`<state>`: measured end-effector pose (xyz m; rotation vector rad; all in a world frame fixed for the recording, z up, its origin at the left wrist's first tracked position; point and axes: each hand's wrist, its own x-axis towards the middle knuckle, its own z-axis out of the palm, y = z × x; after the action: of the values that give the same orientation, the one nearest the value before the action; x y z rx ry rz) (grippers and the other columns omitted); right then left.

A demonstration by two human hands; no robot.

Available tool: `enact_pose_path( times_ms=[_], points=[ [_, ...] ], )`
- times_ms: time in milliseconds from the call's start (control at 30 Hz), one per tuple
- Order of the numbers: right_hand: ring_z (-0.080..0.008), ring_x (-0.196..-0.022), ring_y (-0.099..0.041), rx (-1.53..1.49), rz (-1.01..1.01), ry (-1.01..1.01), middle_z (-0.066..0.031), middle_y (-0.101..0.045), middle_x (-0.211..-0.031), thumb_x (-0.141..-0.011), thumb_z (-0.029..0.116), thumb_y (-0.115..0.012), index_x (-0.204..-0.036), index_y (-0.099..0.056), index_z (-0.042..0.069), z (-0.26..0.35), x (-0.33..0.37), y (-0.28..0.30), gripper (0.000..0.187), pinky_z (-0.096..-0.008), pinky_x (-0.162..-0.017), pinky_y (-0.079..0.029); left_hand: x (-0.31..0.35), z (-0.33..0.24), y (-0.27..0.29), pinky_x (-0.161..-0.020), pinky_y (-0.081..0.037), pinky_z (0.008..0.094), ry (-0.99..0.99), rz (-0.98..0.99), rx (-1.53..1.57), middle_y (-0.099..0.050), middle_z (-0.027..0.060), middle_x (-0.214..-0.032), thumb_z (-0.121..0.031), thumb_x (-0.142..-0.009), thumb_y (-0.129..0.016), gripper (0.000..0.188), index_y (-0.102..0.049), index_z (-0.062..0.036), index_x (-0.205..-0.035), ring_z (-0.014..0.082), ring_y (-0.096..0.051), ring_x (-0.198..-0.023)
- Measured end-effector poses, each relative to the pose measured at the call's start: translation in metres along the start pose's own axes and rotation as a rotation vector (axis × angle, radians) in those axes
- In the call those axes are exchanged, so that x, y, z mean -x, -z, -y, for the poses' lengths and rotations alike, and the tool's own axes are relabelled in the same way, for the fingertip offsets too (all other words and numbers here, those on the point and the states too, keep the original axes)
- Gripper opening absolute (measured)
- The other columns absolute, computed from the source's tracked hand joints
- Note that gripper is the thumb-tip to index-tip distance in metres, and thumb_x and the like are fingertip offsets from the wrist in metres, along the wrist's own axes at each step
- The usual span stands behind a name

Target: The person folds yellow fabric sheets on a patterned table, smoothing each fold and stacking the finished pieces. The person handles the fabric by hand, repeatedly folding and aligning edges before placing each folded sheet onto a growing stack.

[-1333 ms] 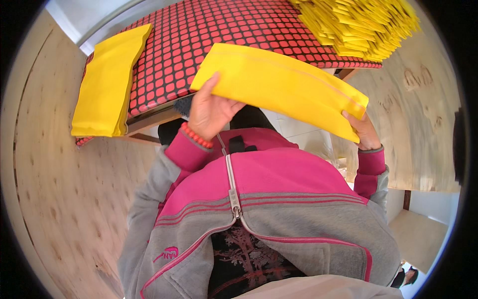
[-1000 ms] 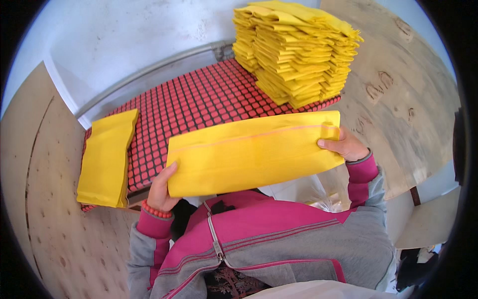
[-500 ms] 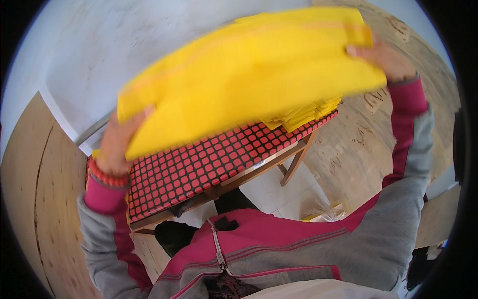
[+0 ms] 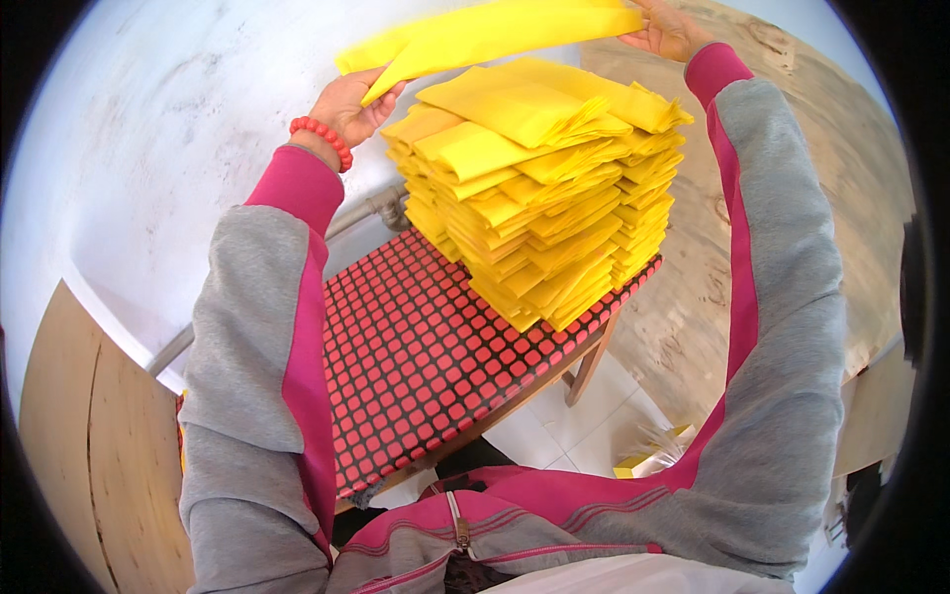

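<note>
Both arms raised, far over the table. Left hand point(image 4: 348, 104), red bead bracelet point(image 4: 322, 141) on the wrist, pinches the left end of a long flat yellow fabric bag point(image 4: 490, 32), fingers closed on its corner. Right hand point(image 4: 668, 30) holds the bag's right end at the top edge of the view, fingers closed around it, partly cut off by the rim. Bag stretched level between the two hands, just above a tall stack of folded yellow fabric bags point(image 4: 539, 188); cannot tell if it touches the top of the stack. Stack sits on the far right part of a table with a red-and-black grid-pattern cover point(image 4: 416, 356), layers slightly uneven, edges fanning out to the right. Near left part of the cover is bare. Wooden table leg point(image 4: 589, 368) shows under the right edge. Sleeves grey with pink stripes and pink cuffs point(image 4: 297, 183); zip of the same jacket point(image 4: 460, 530) at the bottom. White wall point(image 4: 148, 148) far left, plywood sheet point(image 4: 89, 445) near left, plywood sheets point(image 4: 792, 129) on the right. Small yellow scrap point(image 4: 643, 460) on the white floor near the right arm, under the table edge.
</note>
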<state>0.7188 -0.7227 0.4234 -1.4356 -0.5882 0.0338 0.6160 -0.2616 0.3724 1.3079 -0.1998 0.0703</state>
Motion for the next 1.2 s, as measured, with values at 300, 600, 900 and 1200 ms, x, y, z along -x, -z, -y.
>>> enact_pose_path(
  times_ms=[300,600,900,1200],
  points=[
    [-0.0367,-0.117,-0.063,-0.069,-0.108,-0.008,-0.0222,-0.062,-0.128,-0.104,0.042,-0.059,-0.144,-0.045,-0.003,-0.027,0.009,0.082,0.062,-0.0471,-0.107,-0.051,-0.05,0.038,-0.001,-0.063,-0.06,0.0156,0.129,-0.014,0.068,-0.071,0.0198,-0.121,-0.008,-0.105,-0.057,0.029,-0.055,0.0059,-0.13,0.0097,-0.071,-0.082],
    [-0.0183,-0.116,-0.065,0.112,-0.276,0.03,-0.0107,-0.063,-0.135,-0.101,0.036,-0.066,-0.142,-0.051,0.005,-0.018,0.062,0.065,0.053,-0.0303,-0.097,-0.054,-0.052,0.051,0.028,-0.059,-0.055,0.0184,0.128,0.027,-0.185,-0.076,0.0095,-0.103,-0.033,-0.1,-0.067,0.033,-0.066,-0.0049,-0.119,0.0105,-0.07,-0.074],
    [-0.0211,-0.1,-0.06,0.147,-0.403,0.446,-0.0116,-0.058,-0.118,-0.108,0.031,-0.054,-0.126,-0.046,0.0,-0.004,0.139,-0.071,0.037,-0.0309,-0.08,-0.05,0.025,0.035,0.065,-0.052,-0.041,0.0174,0.167,-0.192,-0.563,-0.063,-0.0092,-0.073,-0.044,-0.1,-0.066,0.034,-0.069,-0.0109,-0.097,0.0006,-0.051,-0.056],
    [-0.0203,-0.098,-0.07,-0.002,1.157,0.297,-0.0118,-0.071,-0.109,-0.096,0.021,-0.071,-0.121,-0.062,0.0,-0.152,0.233,-0.257,0.034,-0.0306,-0.086,-0.053,0.238,0.048,0.1,-0.051,-0.042,0.0147,-0.337,-0.219,-0.517,-0.065,-0.0098,-0.069,-0.031,-0.106,-0.058,0.026,-0.07,-0.0085,-0.098,-0.0008,-0.054,-0.054]
  ],
)
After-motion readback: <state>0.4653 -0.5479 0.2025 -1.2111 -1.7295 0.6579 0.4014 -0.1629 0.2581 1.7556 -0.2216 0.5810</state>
